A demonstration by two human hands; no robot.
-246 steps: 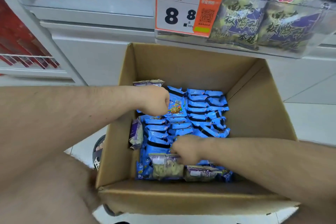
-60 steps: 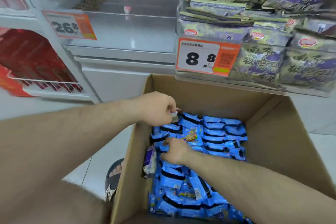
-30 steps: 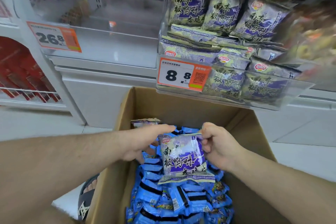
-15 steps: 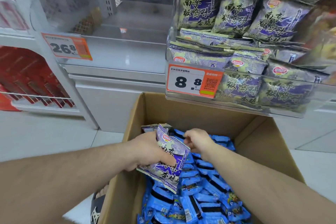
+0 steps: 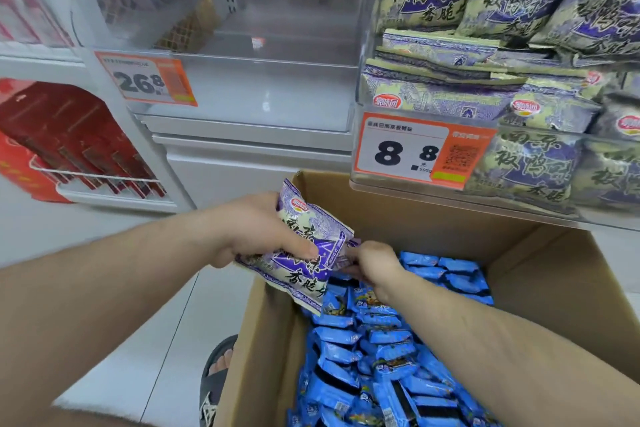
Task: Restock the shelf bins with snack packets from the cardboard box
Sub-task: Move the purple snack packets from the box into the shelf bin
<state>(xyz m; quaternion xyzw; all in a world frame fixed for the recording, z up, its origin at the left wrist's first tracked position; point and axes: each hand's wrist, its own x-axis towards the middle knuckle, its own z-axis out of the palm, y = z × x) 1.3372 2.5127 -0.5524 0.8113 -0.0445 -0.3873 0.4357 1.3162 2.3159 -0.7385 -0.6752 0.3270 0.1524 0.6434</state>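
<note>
The left hand (image 5: 256,230) is gripping a purple snack packet (image 5: 304,246), its fingers (image 5: 298,248) curling over the printed front with the thumb hidden behind, so the packet is hanging tilted just above the near left corner of the cardboard box (image 5: 554,274). Holding it by the face like this is keeping it flat and ready to slide in with its label showing. Just to the right of those fingers, the right hand (image 5: 374,267) is reaching low over the box, its fingers curling at a second bit of purple wrapper beside the held packet's lower edge; whether they are pinching it firmly I cannot tell, since the knuckles are covering the tips. Below both sets of fingers, small blue packets (image 5: 391,350) are lying in packed rows, filling the box floor. Up and to the right of the fingers, the clear shelf bin (image 5: 391,107) with the 8.8 price tag (image 5: 415,149) is carrying matching purple packets, which is likely where this one is heading. Above the left fingers, the neighbouring bin (image 5: 263,94) marked 26.8 is showing no stock.
</note>
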